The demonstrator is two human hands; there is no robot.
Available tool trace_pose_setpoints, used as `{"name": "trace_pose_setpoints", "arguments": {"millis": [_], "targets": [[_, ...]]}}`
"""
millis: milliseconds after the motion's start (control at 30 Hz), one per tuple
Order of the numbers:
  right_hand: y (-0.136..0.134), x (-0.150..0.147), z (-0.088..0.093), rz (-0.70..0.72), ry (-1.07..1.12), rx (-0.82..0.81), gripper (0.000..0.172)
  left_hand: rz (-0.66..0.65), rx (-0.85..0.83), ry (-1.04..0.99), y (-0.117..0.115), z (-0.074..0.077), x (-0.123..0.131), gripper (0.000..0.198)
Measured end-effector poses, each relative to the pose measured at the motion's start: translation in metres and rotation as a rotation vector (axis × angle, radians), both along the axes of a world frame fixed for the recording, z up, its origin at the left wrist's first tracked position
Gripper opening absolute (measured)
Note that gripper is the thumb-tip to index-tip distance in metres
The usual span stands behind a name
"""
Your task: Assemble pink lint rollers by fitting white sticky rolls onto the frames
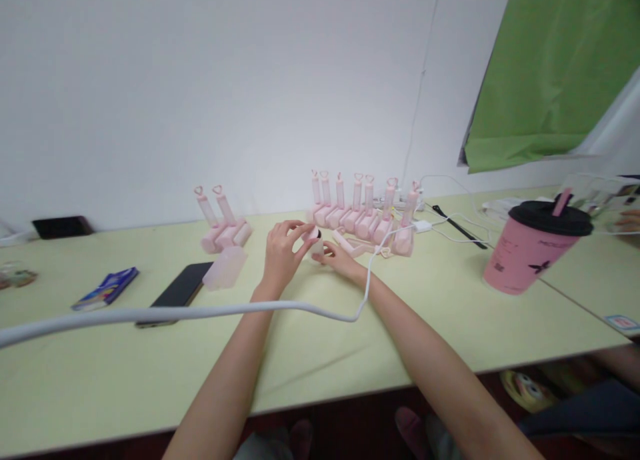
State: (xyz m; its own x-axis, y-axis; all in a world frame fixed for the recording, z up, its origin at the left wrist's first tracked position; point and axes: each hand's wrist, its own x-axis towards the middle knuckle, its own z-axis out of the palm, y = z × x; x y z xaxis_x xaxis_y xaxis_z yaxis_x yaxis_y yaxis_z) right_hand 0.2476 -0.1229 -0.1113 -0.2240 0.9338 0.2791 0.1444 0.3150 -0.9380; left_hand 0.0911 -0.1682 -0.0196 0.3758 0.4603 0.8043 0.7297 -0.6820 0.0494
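My left hand (283,253) is raised over the pale green table (125,380), its fingertips pinched on a small pink roller piece (313,235). My right hand (338,258) lies just right of it, fingers curled against the same piece from below. A row of several pink lint rollers with heart-topped handles (361,210) stands just behind my hands. Two more pink rollers (224,225) stand to the left. A translucent pink cover (226,267) lies in front of them.
A white cable (200,311) crosses the table and drapes over my right forearm. A black phone (181,287) and a blue booklet (107,289) lie at left. A pink cup with black lid (531,248) stands at right. Another person's hand (629,221) shows at the far right edge.
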Motion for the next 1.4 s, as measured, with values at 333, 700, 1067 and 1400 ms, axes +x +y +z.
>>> {"name": "trace_pose_setpoints", "arguments": {"millis": [333, 700, 1067, 1400], "targets": [[0.004, -0.001, -0.006, 0.031, 0.041, -0.012, 0.050, -0.014, -0.028, 0.047, 0.006, -0.011, 0.001, 0.030], [-0.003, -0.005, 0.005, 0.063, 0.135, -0.039, 0.036, -0.074, 0.018, 0.226, 0.011, -0.025, -0.001, 0.070], [0.001, -0.009, 0.000, 0.098, 0.156, 0.004, 0.037, -0.168, 0.053, 0.218, 0.016, -0.029, -0.008, 0.060], [-0.006, -0.013, 0.001, 0.154, 0.130, -0.051, 0.035, -0.136, 0.008, 0.139, 0.019, -0.042, 0.004, 0.055]]}}
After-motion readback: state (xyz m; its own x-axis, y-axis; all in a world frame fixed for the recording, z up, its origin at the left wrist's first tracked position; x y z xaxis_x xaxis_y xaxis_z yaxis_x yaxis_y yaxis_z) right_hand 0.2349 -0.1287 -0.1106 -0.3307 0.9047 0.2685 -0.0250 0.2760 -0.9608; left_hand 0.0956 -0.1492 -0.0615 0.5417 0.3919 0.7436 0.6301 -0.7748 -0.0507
